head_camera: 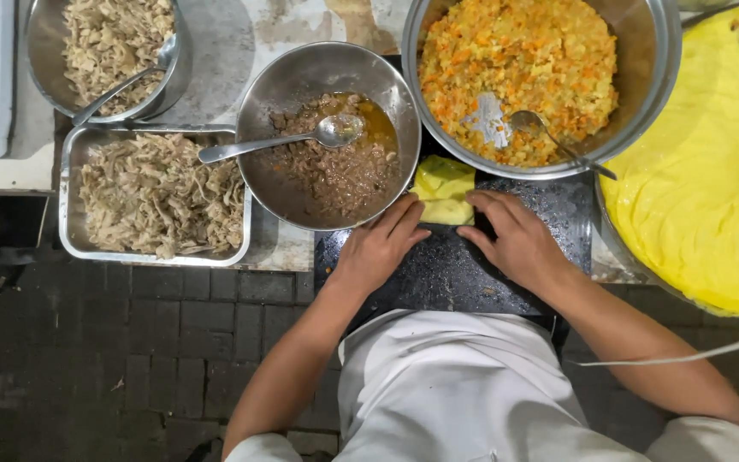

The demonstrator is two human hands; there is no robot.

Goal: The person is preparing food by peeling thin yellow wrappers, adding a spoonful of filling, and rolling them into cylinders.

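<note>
Resting at the dark board's [455,274] far edge, the folded yellow wrapper [443,192] lies crosswise between both hands; left hand [378,248] and right hand [515,239] press released fingers [404,214] against its near side.

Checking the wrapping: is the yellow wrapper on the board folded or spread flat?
Folded: the wrapper shows overlapping flaps in a compact packet, both hands' fingertips at its edge.

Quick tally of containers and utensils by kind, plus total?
Round metal bowls: 3, shredded filling, brown mince, orange-yellow mix
Rectangular metal tray: 1
Spoons: 3
Total: 7
</note>
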